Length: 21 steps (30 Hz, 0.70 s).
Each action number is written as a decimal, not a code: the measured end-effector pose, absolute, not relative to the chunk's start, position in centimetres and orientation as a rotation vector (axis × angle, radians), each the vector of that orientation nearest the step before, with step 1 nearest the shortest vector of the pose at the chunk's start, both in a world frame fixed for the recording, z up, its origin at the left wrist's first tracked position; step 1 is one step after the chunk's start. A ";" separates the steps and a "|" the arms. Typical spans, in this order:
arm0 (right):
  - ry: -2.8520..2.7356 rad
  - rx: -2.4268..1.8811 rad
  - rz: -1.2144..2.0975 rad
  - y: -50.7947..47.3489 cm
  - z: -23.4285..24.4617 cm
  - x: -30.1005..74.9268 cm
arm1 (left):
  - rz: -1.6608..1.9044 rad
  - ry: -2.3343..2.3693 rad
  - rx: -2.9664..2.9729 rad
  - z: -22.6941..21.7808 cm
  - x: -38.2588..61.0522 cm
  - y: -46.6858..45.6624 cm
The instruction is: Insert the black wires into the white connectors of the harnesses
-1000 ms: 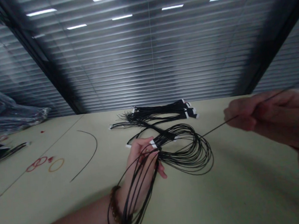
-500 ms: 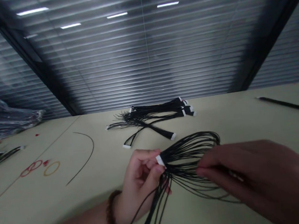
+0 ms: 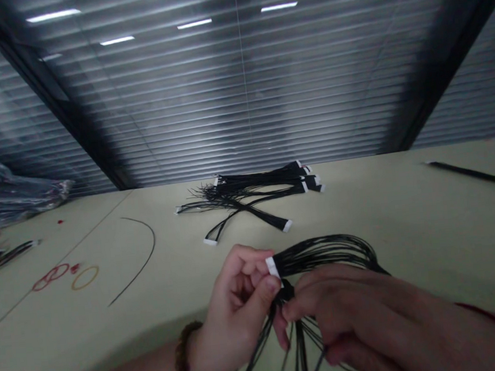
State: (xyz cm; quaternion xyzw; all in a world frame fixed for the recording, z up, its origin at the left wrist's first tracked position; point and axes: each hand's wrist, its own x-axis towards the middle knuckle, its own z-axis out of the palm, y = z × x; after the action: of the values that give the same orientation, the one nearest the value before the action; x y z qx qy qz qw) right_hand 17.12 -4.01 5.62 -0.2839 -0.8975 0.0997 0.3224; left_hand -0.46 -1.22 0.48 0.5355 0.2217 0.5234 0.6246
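My left hand [image 3: 235, 313] pinches a bundle of thin black wires [image 3: 327, 253] just behind its white connector [image 3: 272, 267]. The wires loop out to the right and hang down below my fingers. Over the loop lies my right hand [image 3: 354, 315], its fingers curled round the wires where they cross beside the left thumb. A beaded bracelet sits on my left wrist.
A pile of black wire harnesses with white connectors [image 3: 265, 192] lies further back on the pale table [image 3: 428, 221]. A single curved black wire [image 3: 141, 258] and coloured rubber bands [image 3: 65, 277] lie at the left. Plastic-wrapped bundles [image 3: 9, 195] sit at far left. A black strip [image 3: 476, 174] lies at right.
My right hand let go of the stretched single wire, came in from the right and closed on the looped bundle. The left hand drew the bundle nearer and lower.
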 end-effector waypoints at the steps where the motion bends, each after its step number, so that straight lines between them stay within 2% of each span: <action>1: -2.370 -0.754 0.257 -4.1 5.4 17.0 | 1.195 0.540 1.209 0.6 -0.5 -1.2; 6: -2.245 -0.918 0.431 -4.1 5.8 17.5 | 1.177 0.471 1.198 0.4 -0.6 -0.9; 11: -2.271 -1.173 0.346 -3.2 6.5 18.3 | 1.127 0.395 1.227 -0.1 -0.6 -1.0; 21: -2.289 -1.173 0.384 -3.2 5.8 18.0 | 1.105 0.352 1.305 -0.4 -0.8 -0.9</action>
State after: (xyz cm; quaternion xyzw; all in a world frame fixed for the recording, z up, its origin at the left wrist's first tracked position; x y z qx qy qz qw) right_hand 17.98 -3.20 5.75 -0.4346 -0.8482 0.1423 0.2673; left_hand -0.81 -0.95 -0.37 0.5727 0.1544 0.4851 0.6425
